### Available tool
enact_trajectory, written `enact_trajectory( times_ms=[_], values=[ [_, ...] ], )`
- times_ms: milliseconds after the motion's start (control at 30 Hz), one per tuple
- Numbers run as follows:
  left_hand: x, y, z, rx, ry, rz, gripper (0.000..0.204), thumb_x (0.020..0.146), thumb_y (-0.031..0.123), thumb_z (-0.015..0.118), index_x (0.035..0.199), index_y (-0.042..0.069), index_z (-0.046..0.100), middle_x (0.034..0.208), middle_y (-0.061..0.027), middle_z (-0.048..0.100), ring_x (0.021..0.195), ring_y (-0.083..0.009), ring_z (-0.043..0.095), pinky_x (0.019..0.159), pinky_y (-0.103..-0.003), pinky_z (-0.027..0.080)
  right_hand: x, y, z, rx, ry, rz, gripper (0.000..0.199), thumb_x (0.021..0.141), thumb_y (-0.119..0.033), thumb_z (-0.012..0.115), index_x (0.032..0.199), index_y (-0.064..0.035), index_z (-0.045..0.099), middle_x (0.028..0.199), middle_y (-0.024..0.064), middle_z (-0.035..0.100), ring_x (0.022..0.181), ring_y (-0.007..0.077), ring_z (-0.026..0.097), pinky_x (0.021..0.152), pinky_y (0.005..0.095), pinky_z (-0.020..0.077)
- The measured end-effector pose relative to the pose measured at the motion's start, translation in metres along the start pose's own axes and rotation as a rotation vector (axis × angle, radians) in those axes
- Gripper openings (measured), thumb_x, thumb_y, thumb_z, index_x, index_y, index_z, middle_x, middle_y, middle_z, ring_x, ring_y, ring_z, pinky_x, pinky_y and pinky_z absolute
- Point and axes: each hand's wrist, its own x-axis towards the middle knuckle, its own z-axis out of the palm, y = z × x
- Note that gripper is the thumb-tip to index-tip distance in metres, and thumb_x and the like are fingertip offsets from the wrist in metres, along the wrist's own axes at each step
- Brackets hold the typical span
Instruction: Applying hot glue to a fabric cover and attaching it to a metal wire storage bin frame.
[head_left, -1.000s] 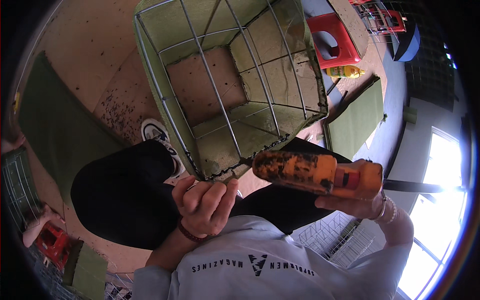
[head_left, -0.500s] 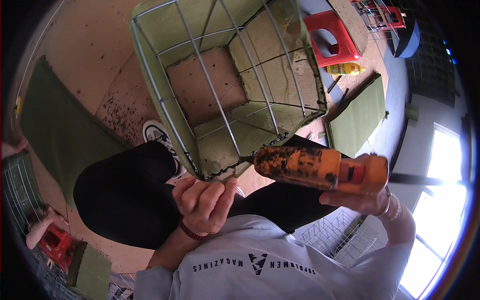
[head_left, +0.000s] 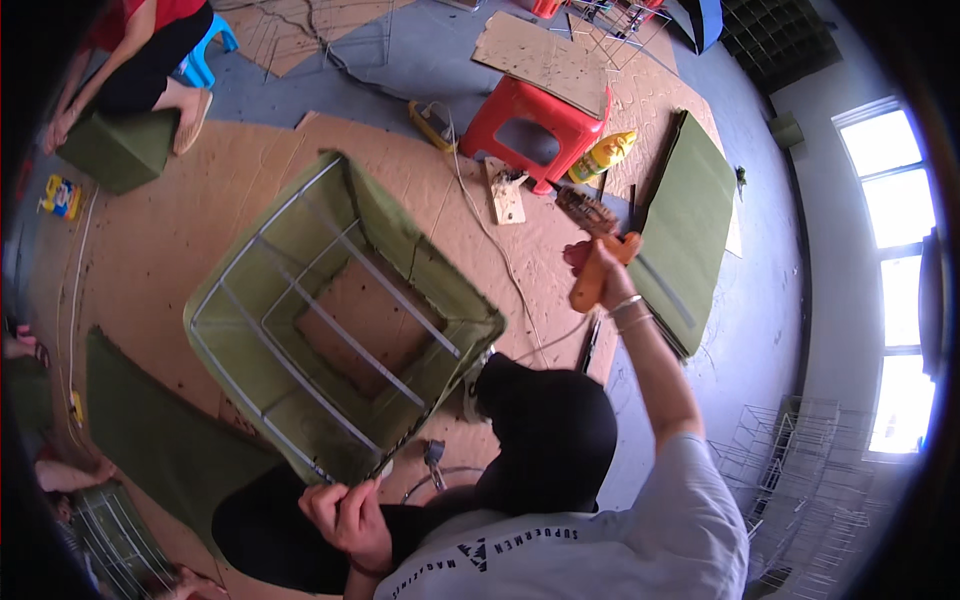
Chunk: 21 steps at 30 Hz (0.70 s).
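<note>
My left hand (head_left: 350, 520) is closed on the near corner of a wire-frame box (head_left: 420, 265) lined with olive-green fabric, tilted above my lap. Metal wires cross its open face, and dark glue runs along the near edge. Off to the right, my right hand (head_left: 612, 262) grips an orange glue gun (head_left: 588, 212), its front end blackened. Its front points up-left towards a small wooden block (head_left: 507, 192) smeared with black, apart from the box. A green fabric panel (head_left: 690, 235) lies just beyond that hand.
A red stool (head_left: 480, 120) carries a flat board (head_left: 545, 65), with a yellow bottle (head_left: 605, 155) beside it. Cables cross the cardboard (head_left: 270, 150) floor covering. Wire frames (head_left: 780, 480) stack at the right. Other people work at the upper left and lower left; green fabric (head_left: 150, 440) lies at left.
My right hand has carried the glue gun from the box's near edge, away to the upper right. The box has turned and shifted left and nearer, my left hand still on its corner.
</note>
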Motion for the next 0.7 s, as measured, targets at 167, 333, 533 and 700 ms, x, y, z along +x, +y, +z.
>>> enact_trajectory(
  times_ms=[167,333,533,700],
  values=[
    [-0.006,-0.005,-0.008,0.082,-0.039,-0.018,0.023,0.063,0.003,0.084,0.076,0.007,0.065,0.087,-0.0060,0.051,0.087,-0.0291,0.051,0.076,-0.041,0.043,0.144,0.126,-0.027,0.330,0.095,-0.020,0.046,0.099,-0.048,0.061,0.115,-0.0049,0.066,0.106,0.0115,0.074,0.094,0.0241,0.071,0.081,0.0388,0.0558],
    [0.005,-0.001,-0.018,0.142,-0.199,-0.016,0.016,0.097,0.016,0.070,0.106,0.004,0.074,0.117,-0.0188,0.068,0.108,-0.0416,0.062,0.091,-0.046,0.053,0.235,0.170,-0.002,0.456,0.196,0.083,0.042,0.097,-0.048,0.065,0.108,-0.0074,0.065,0.092,0.0097,0.074,0.085,0.0230,0.070,0.077,0.0379,0.0555],
    [0.009,0.017,-0.012,0.268,-0.138,-0.194,0.017,0.066,0.005,0.079,0.075,0.006,0.066,0.089,-0.0074,0.055,0.088,-0.0299,0.053,0.080,-0.042,0.042,0.255,0.176,-0.021,-0.069,0.281,0.065,0.034,0.097,-0.034,0.068,0.118,-0.0084,0.057,0.096,0.0107,0.067,0.085,0.0214,0.066,0.076,0.0344,0.0543],
    [0.010,0.017,-0.012,0.162,-0.153,-0.121,0.025,0.065,0.007,0.086,0.083,0.006,0.069,0.089,-0.0065,0.055,0.088,-0.0302,0.053,0.078,-0.041,0.045,0.186,0.069,0.010,-0.843,0.224,-0.104,0.035,0.102,-0.027,0.061,0.126,-0.0017,0.063,0.121,0.0149,0.066,0.108,0.0211,0.063,0.095,0.0313,0.0496]
  ],
)
